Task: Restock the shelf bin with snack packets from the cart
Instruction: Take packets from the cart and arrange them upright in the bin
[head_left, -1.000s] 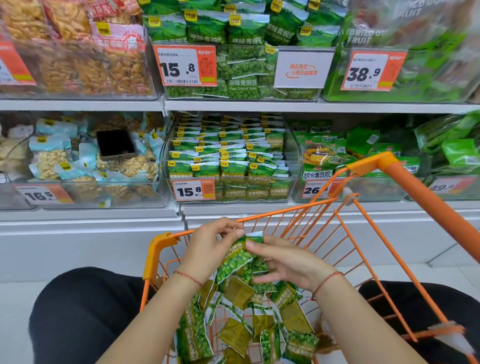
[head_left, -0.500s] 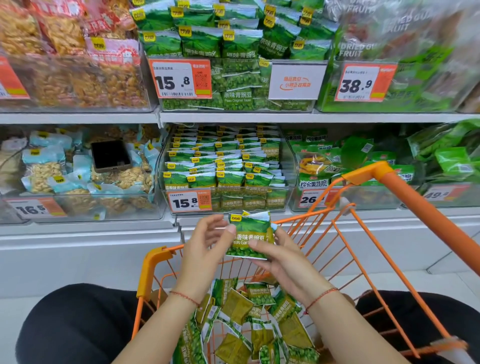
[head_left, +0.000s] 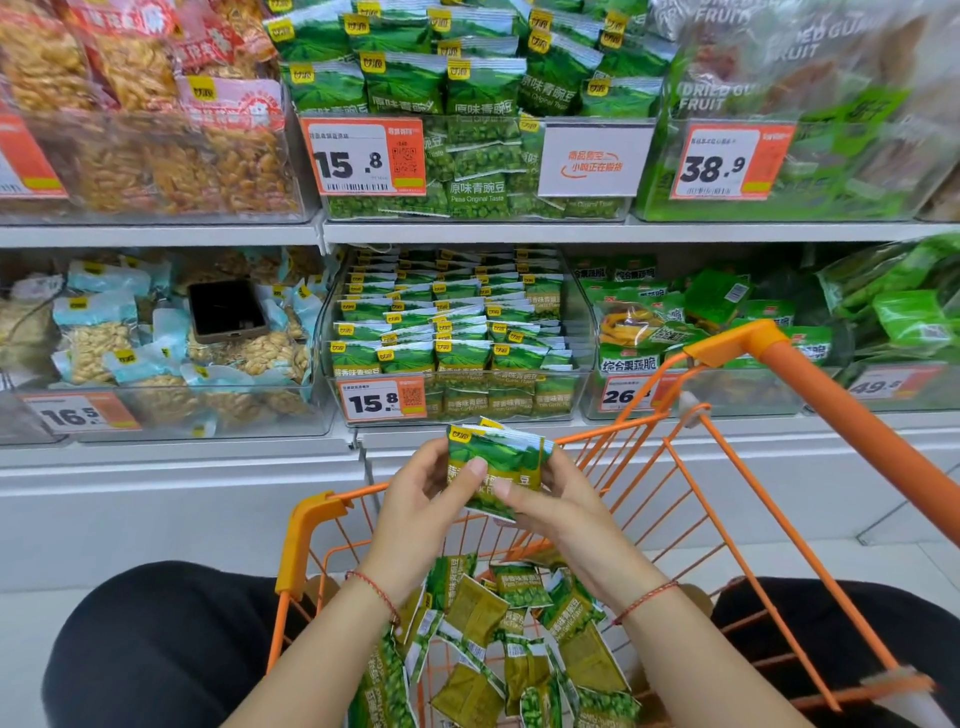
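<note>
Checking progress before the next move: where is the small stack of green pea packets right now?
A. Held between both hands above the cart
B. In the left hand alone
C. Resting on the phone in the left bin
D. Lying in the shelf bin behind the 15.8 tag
A: the green pea packets sit pinched between the left hand and right hand, above the orange cart and short of the shelf bin.

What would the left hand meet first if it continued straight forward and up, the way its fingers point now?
Probably the clear front wall of the shelf bin bearing the 15.8 tag; the left hand holds the packets just below it, though depth is unclear.
</note>
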